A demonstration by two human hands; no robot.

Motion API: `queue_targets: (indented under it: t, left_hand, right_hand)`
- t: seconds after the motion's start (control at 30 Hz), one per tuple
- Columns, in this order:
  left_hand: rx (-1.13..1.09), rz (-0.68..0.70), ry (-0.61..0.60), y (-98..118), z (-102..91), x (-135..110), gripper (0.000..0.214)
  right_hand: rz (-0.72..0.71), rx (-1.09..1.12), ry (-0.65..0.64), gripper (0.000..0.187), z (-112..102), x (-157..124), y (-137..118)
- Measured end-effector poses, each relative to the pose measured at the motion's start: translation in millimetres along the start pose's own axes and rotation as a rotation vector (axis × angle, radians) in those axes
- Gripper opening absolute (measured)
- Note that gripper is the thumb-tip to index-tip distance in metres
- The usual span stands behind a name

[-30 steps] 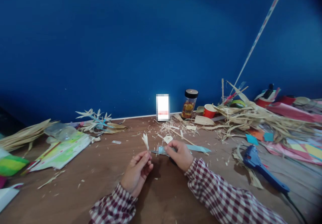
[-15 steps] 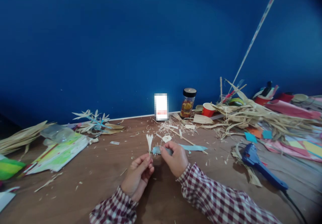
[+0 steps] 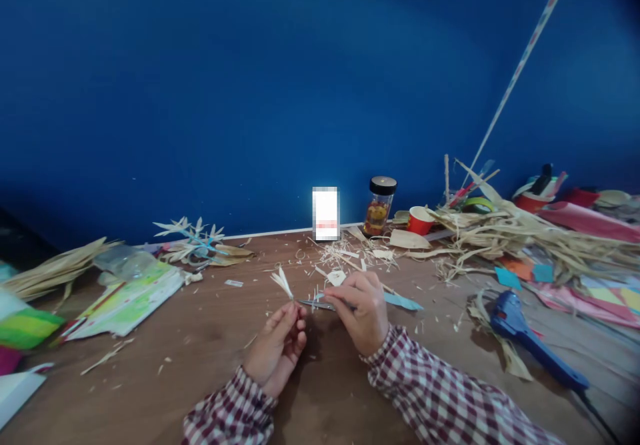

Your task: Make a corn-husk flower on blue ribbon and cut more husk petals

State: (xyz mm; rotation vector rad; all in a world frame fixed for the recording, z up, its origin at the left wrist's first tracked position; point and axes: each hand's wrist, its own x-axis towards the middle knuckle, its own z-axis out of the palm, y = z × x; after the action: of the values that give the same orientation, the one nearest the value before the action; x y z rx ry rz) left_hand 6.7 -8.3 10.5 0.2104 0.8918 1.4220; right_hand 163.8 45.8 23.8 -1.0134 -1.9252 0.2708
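Observation:
Between thumb and fingertips, my left hand [image 3: 277, 345] pinches the stem end of a small pale fringed husk piece [image 3: 283, 283], whose narrow strips fan out up and to the left. My right hand [image 3: 361, 311] is closed around a slim, pointed metal tool [image 3: 317, 304]; its handle is hidden, so I cannot tell scissors from tweezers. The tool's tip points left, close to my left fingertips, just below the fringed piece. Behind my right hand a light blue strip [image 3: 404, 301] lies on the table.
Shavings [image 3: 340, 255] litter the brown table. A lidded jar [image 3: 380, 206] and red paper cup [image 3: 420, 220] stand at the back beside dried husks [image 3: 480, 231]. A blue glue gun [image 3: 533, 345] lies right; a blue-stemmed husk spray [image 3: 200, 241] and green-patterned sheet [image 3: 133, 298] lie left.
The fringed piece has tipped from upright to leaning left. My right hand has turned and shifted slightly right, and the metal tool's pointed end now shows. The view has swung slightly left.

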Motion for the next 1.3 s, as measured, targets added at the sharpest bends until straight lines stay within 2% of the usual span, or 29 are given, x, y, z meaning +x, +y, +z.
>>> queue_targets:
  t: [0.1,0.2,0.33,0.43,0.5,0.57,0.67,0.83,0.97,1.13,1.3]
  left_hand:
    - [0.002,-0.063,0.005,-1,0.3,-2,0.006]
    - [-0.015,-0.111,0.022,-1,1.4,-3,0.007]
    - [-0.047,-0.092,0.036,0,2.2,-1,0.011]
    - [-0.030,-0.034,0.035,2,1.9,1,0.011]
    - [0.004,-0.007,0.020,3,1.6,1,0.008]
    - [0.046,0.004,-0.002,3,1.5,2,0.005]
    - [0.106,0.013,-0.039,2,1.3,2,0.010]
    - [0.185,0.021,-0.020,-2,0.7,2,0.016]
    - [0.244,0.023,-0.022,-4,0.1,1,0.019]
    - [0.337,-0.005,-0.016,-5,1.1,-2,0.022]
    - [0.382,-0.040,-0.047,-5,2.9,-4,0.025]
  right_hand:
    - [-0.202,-0.057,0.045,0.019,-3,-4,2]
    - [-0.331,-0.062,0.029,0.024,-1,-11,9]
    - [-0.378,-0.087,-0.050,0.023,3,-14,14]
    - [-0.380,0.004,-0.181,0.016,-2,-9,8]
    - [-0.327,0.137,-0.259,0.031,-6,-5,1]
    - [-0.174,0.271,-0.311,0.040,-6,-3,-3]
    - [0.050,0.368,-0.415,0.026,0,-4,-4]
    - [0.220,0.444,-0.499,0.016,7,-3,1]
    - [0.248,0.467,-0.535,0.018,4,0,3]
    - [0.291,0.479,-0.419,0.024,6,1,9]
    - [0.312,0.474,-0.424,0.025,8,1,11]
